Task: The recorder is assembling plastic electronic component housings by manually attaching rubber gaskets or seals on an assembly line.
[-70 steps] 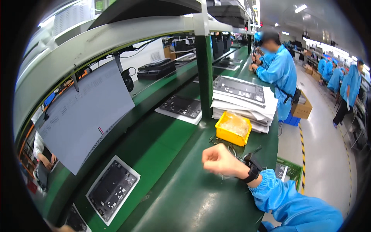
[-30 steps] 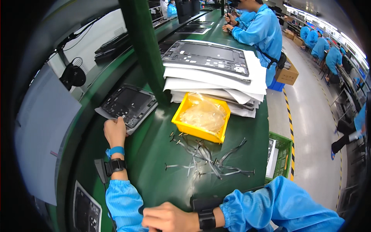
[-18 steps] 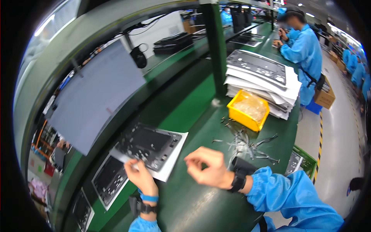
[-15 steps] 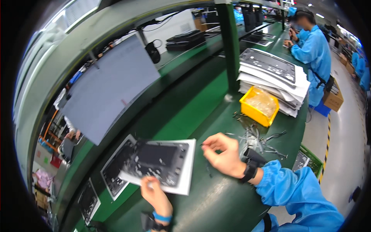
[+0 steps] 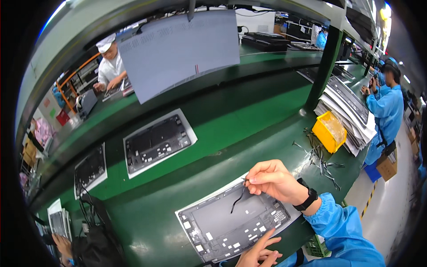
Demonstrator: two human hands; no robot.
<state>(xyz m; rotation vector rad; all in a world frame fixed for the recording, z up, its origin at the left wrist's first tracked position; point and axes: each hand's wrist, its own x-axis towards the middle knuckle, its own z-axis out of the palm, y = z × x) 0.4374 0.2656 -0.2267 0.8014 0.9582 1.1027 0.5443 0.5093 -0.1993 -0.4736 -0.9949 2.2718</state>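
A dark tablet-shaped panel (image 5: 222, 213) with small white labels and parts lies on a white sheet on the green bench in front of me. Over its upper part, my right hand (image 5: 273, 180) pinches one end of a thin black ribbon cable (image 5: 237, 201), which hangs down in a curve. My left hand (image 5: 258, 254) is at the panel's near edge, fingers apart, with the index finger reaching onto the labelled area. Contact between that fingertip and the panel is hard to tell.
Loose cables (image 5: 322, 162) lie right, beside a yellow bin (image 5: 329, 132) of clear bags and a stack of sheets and panels (image 5: 349, 109). Two similar panels (image 5: 158, 140) sit on the far strip. A co-worker's hand (image 5: 62, 244) shows lower left, near a black bag (image 5: 95, 231).
The panel on its sheet, earlier in my left hand, now lies before me, and that hand has let go of it. My right hand has come over it with the cable. The view has turned.
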